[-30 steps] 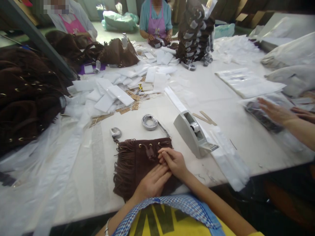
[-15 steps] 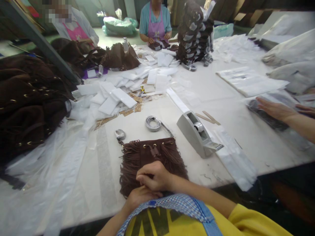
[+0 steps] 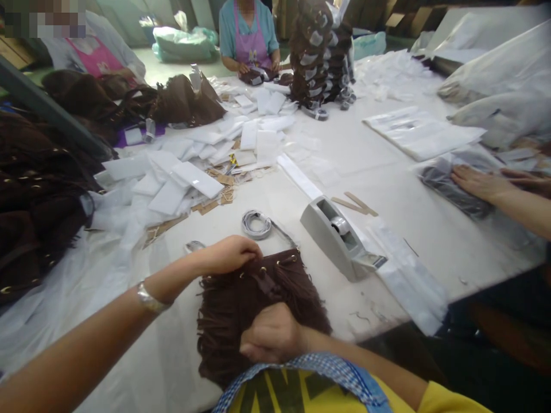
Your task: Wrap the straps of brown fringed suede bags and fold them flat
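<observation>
A dark brown fringed bag (image 3: pixel 224 321) with gold eyelets and a drawstring tassel lies flat on the table in front of me. My left hand (image 3: pixel 232 254) reaches over its upper left part, fingers curled down onto the top edge and closed there. Over the lower middle of the bag is my right hand (image 3: pixel 275 332), closed in a fist; whatever is inside it, if anything, is hidden. A coiled strap in clear wrapping (image 3: pixel 257 224) rests beyond the top edge and joins the bag's upper right corner. Another wrapped coil (image 3: pixel 195 246) shows partly behind my left wrist.
Right of the bag stands a grey tape dispenser (image 3: pixel 340 238) beside white plastic strips (image 3: pixel 408 275). White packets (image 3: pixel 198 179) and brown tags spread beyond. Brown bags (image 3: pixel 34 218) pile at left, more stack (image 3: pixel 312 57) at back. A co-worker's hand (image 3: pixel 477 182) presses a bagged item at right.
My left hand has moved from beneath my right hand up to the bag's top edge. My right hand remains closed over the bag's lower part. The camera view has shifted slightly.
</observation>
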The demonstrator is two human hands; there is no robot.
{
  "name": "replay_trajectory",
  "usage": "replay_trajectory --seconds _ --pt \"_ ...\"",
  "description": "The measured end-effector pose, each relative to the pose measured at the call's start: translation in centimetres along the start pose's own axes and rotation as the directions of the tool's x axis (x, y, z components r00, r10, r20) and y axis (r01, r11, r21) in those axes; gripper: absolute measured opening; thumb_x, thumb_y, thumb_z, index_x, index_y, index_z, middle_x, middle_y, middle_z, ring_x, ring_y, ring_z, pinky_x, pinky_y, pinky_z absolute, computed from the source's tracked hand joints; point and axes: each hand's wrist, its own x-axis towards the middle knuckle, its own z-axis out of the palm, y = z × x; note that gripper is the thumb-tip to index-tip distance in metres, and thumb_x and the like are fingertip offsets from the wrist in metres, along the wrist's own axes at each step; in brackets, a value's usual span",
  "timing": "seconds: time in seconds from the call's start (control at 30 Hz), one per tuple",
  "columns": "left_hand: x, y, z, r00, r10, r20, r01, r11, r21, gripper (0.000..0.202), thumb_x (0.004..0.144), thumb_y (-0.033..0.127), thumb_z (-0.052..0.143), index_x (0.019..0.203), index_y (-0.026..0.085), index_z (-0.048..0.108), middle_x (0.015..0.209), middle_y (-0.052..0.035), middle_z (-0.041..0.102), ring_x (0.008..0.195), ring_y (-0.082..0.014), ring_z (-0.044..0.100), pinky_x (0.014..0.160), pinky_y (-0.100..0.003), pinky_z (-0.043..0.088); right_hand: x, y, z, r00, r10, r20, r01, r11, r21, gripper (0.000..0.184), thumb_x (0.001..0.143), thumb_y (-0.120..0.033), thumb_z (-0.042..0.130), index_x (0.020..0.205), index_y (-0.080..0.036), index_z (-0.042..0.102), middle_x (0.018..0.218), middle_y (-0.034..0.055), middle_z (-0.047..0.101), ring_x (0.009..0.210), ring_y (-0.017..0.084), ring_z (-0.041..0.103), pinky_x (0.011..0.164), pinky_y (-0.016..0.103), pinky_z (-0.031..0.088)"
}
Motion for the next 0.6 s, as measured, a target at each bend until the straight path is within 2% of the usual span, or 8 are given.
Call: replay_trajectory --seconds 0.07,0.1,0.2,0.3,0.37,0.47,0.53,0.6 --pt "-0.1 0.3 -0.6 0.981 0.052 0.185 -0.042 0.997 -0.058 0.031 0.084 0.015 0.049 0.091 0.028 0.076 0.082 0.0043 0.076 0.073 -0.0150 0.070 0.069 -0.020 0.052 0.0 -0.1 -1.4 1.000 -0.013 0.014 0.013 0.999 -0.051 0.019 0.097 -0.031 0.054 0.092 -0.017 0.065 0.059 -0.0028 0.066 0.047 0.009 0.058 0.046 0.023 0.044" --pt "-0.4 0.6 -0.7 0.972 0.070 0.224 -0.056 0.996 -0.067 0.032 0.084 0.015 0.049 0.095 0.028 0.076 0.084 0.0045 0.076 0.075 -0.0150 0.070 0.071 -0.020 0.052 0.0 -0.2 -2.3 0.999 -0.022 0.044 0.025 0.997 -0.075 0.017 0.095 -0.030 0.058 0.100 -0.015 0.065 0.065 -0.0016 0.069 0.049 0.010 0.060 0.046 0.024 0.045" --pt "-1.8 1.6 0.2 0.981 0.060 0.186 -0.062 0.998 0.005 0.031 0.085 0.015 0.051 0.102 0.027 0.074 0.093 0.0012 0.076 0.082 -0.0177 0.070 0.076 -0.023 0.052 0.2 -0.6 -5.4 0.995 0.023 0.099 -0.014 0.995 -0.098 0.031 0.093 -0.023 0.061 0.122 -0.012 0.058 0.078 0.0022 0.075 0.060 0.012 0.067 0.051 0.023 0.050" --pt "-3.1 2.8 1.7 0.988 0.053 0.147 -0.063 0.996 0.063 0.031 0.086 0.016 0.050 0.108 0.023 0.071 0.103 -0.0044 0.074 0.093 -0.0216 0.069 0.083 -0.028 0.052 0.8 -0.7 -8.3 0.983 0.180 -0.025 -0.182 0.971 -0.157 0.033 0.092 -0.014 0.059 0.126 -0.015 0.057 0.085 0.0041 0.075 0.072 0.012 0.070 0.064 0.020 0.056" --pt "-3.6 3.5 2.3 0.985 0.081 0.152 -0.086 0.996 0.026 0.031 0.088 0.015 0.049 0.110 0.022 0.069 0.107 -0.0054 0.073 0.099 -0.0213 0.067 0.086 -0.028 0.050 1.3 -0.3 -9.7 0.952 0.302 -0.055 -0.305 0.915 -0.262 0.037 0.090 -0.006 0.057 0.125 -0.018 0.060 0.101 0.0066 0.074 0.089 0.013 0.071 0.080 0.022 0.058" --pt "-3.8 3.6 2.5 0.975 0.134 0.179 -0.127 0.991 -0.050 0.026 0.088 0.013 0.049 0.102 0.022 0.069 0.104 -0.0029 0.073 0.095 -0.0181 0.067 0.083 -0.024 0.049 2.0 0.7 -10.7 0.872 0.461 0.166 -0.349 0.823 -0.448 0.046 0.091 -0.002 0.050 0.132 -0.020 0.057 0.129 0.0094 0.065 0.112 0.018 0.065 0.096 0.029 0.056" --pt "-3.3 3.0 2.4 0.963 0.149 0.224 -0.135 0.988 -0.080 0.024 0.088 0.013 0.050 0.096 0.024 0.069 0.096 0.0002 0.073 0.088 -0.0158 0.067 0.079 -0.022 0.049 2.0 1.4 -10.8 0.829 0.474 0.298 -0.272 0.806 -0.526 0.041 0.093 -0.006 0.049 0.130 -0.018 0.060 0.127 0.0117 0.065 0.109 0.021 0.067 0.092 0.032 0.058" --pt "-2.3 2.1 2.2 0.968 0.102 0.228 -0.094 0.995 -0.045 0.024 0.088 0.014 0.050 0.094 0.025 0.070 0.090 0.0013 0.073 0.081 -0.0152 0.067 0.076 -0.023 0.049 1.8 1.8 -10.7 0.847 0.429 0.314 -0.210 0.813 -0.543 0.031 0.093 -0.011 0.052 0.121 -0.014 0.066 0.116 0.0137 0.070 0.102 0.022 0.070 0.086 0.033 0.060"
